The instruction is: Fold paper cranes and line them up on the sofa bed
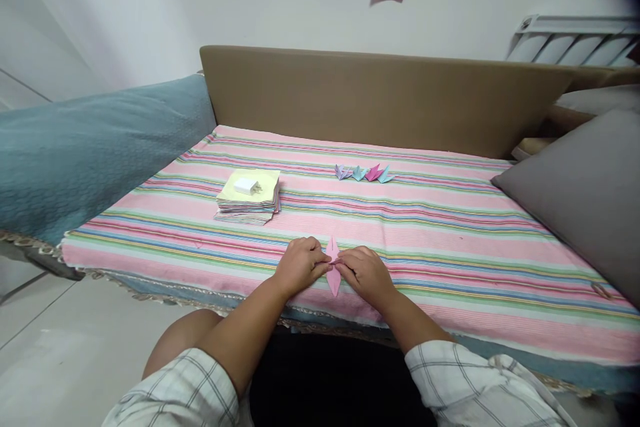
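Observation:
A pink folded paper (333, 283), diamond-shaped with pointed ends, lies on the striped cloth in front of me, one point toward me and one away. My left hand (301, 265) pinches its middle from the left, fingers closed. From the right, my right hand (366, 272) pinches the same middle part, its fingertips almost meeting those of the left. The fingers hide part of the fold. Farther back, several small folded paper pieces (373, 173) in purple, blue and magenta stand in a row.
A stack of square paper (247, 207) with a white plug adapter (246, 185) on top is at the left. Striped cloth (425, 237) covers the seat. A grey cushion (580, 193) leans at the right, a brown backrest (350, 97) behind.

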The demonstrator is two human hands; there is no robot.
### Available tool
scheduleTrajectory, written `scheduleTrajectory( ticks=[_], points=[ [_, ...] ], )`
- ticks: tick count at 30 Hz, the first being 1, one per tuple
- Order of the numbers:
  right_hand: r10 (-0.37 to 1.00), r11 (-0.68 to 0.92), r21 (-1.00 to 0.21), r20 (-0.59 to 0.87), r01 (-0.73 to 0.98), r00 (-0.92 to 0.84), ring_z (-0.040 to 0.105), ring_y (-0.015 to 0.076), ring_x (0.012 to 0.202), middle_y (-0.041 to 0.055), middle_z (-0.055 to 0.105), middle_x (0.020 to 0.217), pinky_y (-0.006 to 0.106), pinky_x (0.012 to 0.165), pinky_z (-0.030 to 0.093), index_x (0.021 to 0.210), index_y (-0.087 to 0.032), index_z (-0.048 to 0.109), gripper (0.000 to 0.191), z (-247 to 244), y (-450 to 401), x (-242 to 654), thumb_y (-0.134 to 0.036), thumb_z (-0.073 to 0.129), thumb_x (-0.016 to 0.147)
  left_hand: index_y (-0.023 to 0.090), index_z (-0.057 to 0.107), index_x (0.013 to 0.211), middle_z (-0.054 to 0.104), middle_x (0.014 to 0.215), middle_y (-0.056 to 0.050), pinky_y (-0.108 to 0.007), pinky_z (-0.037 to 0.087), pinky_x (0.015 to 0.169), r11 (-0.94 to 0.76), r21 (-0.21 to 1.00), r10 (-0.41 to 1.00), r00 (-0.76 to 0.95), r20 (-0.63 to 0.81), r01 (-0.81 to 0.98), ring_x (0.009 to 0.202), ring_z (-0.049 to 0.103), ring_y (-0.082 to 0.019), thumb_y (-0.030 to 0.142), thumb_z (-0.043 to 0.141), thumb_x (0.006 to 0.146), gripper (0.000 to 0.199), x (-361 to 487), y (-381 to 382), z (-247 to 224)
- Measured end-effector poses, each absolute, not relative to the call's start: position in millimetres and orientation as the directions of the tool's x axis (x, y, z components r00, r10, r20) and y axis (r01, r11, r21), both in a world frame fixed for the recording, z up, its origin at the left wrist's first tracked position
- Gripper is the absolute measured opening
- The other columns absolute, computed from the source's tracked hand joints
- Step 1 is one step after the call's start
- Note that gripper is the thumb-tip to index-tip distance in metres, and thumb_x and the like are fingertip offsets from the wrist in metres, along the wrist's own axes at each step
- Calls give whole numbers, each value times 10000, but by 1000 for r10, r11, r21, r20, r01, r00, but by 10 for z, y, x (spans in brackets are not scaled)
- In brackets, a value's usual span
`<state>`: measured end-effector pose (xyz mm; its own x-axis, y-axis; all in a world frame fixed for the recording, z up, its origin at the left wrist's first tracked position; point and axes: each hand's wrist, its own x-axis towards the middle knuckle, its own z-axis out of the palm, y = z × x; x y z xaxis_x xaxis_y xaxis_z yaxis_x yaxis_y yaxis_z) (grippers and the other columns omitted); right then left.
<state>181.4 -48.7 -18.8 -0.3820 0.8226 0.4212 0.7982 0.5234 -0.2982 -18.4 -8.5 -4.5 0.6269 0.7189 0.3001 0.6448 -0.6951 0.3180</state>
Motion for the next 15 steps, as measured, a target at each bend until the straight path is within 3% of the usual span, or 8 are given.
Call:
scheduleTrajectory(
  ticks=[10, 15],
  points=[
    [872, 469, -420, 360, 777, -332, 545, 187, 915, 30, 657, 986, 319, 787, 390, 912, -227, 619, 164, -169, -453, 1808, -343, 510, 872, 250, 704, 815, 599, 806, -9, -293, 359, 747, -646, 369, 763, 580, 287, 668, 798, 535, -150, 359, 641, 776, 131, -131, -67, -32],
    [889, 436, -410, 337, 801, -311, 531, 182, 913, 32, 644, 988, 318, 772, 387, 855, -221, 613, 183, -185, -421, 1797, -326, 469, 895, 231, 696, 758, 614, 784, -8, -292, 370, 747, -591, 405, 806, 537, 249, 698, 776, 547, -151, 345, 661, 746, 120, -101, -65, -11]
  ],
)
